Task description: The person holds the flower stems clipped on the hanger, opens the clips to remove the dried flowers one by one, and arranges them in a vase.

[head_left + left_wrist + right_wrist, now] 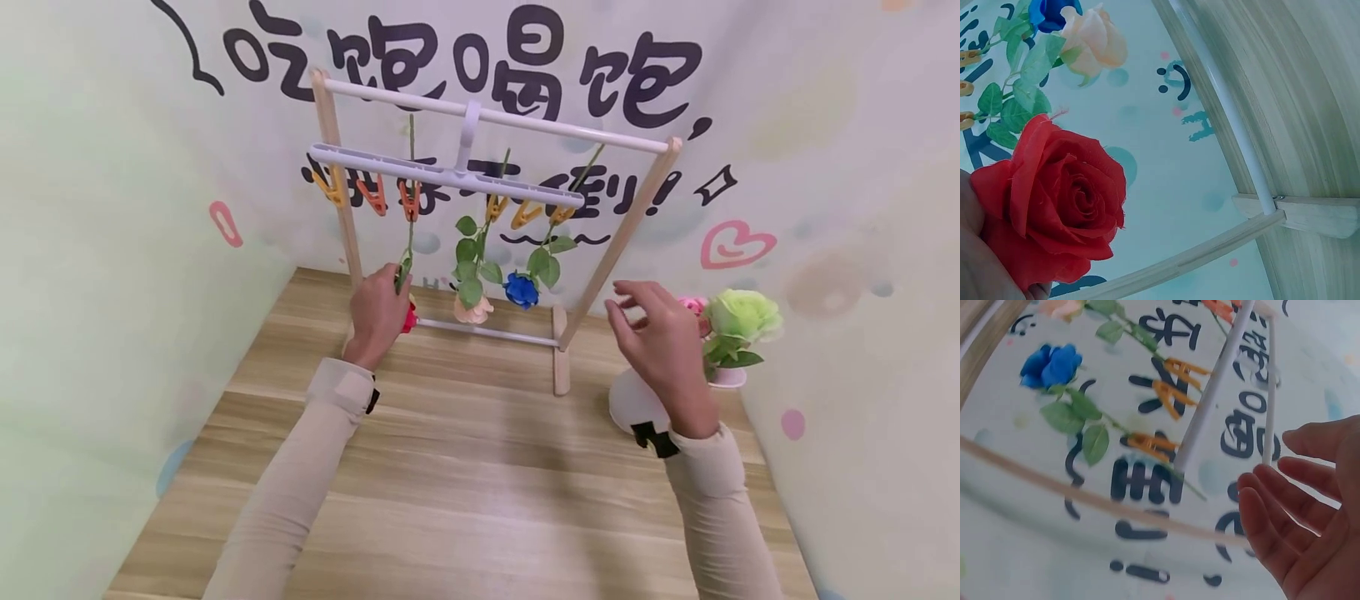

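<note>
A red rose [1079,194] hangs head down, its stem in an orange clip [409,200] of the white clip hanger [442,176]. My left hand [377,312] grips its stem and leaves just above the bloom; the fingertips are partly hidden. Beside it hang a pale peach rose [474,310] and a blue rose [522,289], each held by a yellow clip. My right hand [660,337] hovers right of the rack with loosely bent fingers and holds nothing. In the right wrist view its fingers [1288,512] are apart from the hanger.
The hanger hooks over the top bar of a wooden rack [626,225] on the wood-grain table [450,467]. Behind my right hand stand a white vase [637,402] and green and pink flowers [742,315]. A printed wall cloth [825,167] lies behind.
</note>
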A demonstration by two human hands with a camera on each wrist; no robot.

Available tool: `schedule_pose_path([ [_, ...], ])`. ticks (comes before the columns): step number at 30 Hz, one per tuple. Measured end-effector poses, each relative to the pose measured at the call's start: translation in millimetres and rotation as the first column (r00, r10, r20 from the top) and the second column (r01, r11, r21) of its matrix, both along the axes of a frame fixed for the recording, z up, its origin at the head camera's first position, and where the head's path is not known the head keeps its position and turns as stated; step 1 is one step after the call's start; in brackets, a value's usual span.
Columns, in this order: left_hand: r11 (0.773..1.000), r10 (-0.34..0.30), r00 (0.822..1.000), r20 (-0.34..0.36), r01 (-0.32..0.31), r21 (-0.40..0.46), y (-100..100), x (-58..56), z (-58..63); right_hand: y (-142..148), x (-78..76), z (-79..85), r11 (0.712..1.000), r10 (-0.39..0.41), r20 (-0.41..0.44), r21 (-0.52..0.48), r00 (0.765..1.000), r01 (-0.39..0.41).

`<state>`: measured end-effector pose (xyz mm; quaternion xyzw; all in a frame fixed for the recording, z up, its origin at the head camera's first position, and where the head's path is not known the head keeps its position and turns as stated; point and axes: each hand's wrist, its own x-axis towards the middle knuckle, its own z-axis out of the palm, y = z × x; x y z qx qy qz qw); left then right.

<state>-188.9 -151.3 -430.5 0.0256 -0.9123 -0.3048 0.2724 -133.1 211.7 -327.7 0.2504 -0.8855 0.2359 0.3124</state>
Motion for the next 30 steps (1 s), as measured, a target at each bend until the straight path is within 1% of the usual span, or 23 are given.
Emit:
schedule_pose_path([
  [4,1.0,0.002,1.0,-0.018,-0.002,-0.014,-3.8,-0.3,3.8,-33.6,-16.2,6.2,0.996,0.085,-0.03,-0.029,0.996,-0.086],
  [7,1.0,-0.002,1.0,-0.024,0.001,-0.024,-6.1,0.2,6.3,-60.9,-27.8,7.7,0.989,0.14,-0.037,-0.052,0.989,-0.142],
  [10,1.0,-0.001,1.0,-0.021,0.001,-0.023,-8.4,1.7,7.9,-89.9,-40.4,4.8,0.981,0.183,-0.013,-0.061,0.983,-0.184],
  [13,1.0,0.003,1.0,-0.016,-0.004,-0.025,-10.7,3.7,6.7,-118.3,-54.4,-2.1,0.975,0.219,0.037,-0.056,0.975,-0.217],
  [16,1.0,0.004,1.0,-0.014,-0.004,-0.026,-11.7,6.1,3.9,-143.4,-68.2,-10.1,0.974,0.222,0.074,-0.054,0.972,-0.219],
  [19,1.0,-0.002,1.0,-0.013,0.002,-0.03,-11.1,8.7,1.5,-164.6,-79.2,-14.8,0.974,0.22,0.089,-0.082,0.971,-0.213],
  [24,0.999,0.004,1.0,-0.02,-0.005,-0.04,-9.2,12.0,1.2,-196.5,-94.4,-16.8,0.973,0.211,0.086,-0.118,0.974,-0.2],
  [27,0.999,0.003,1.0,-0.025,-0.004,-0.041,-8.0,13.4,1.6,-212.7,-102.5,-16.6,0.972,0.197,0.088,-0.148,0.976,-0.183],
  [30,0.999,-0.003,0.999,-0.034,0.002,-0.041,-7.0,15.1,1.2,-226.9,-110.2,-16.6,0.97,0.173,0.07,-0.185,0.982,-0.158],
])
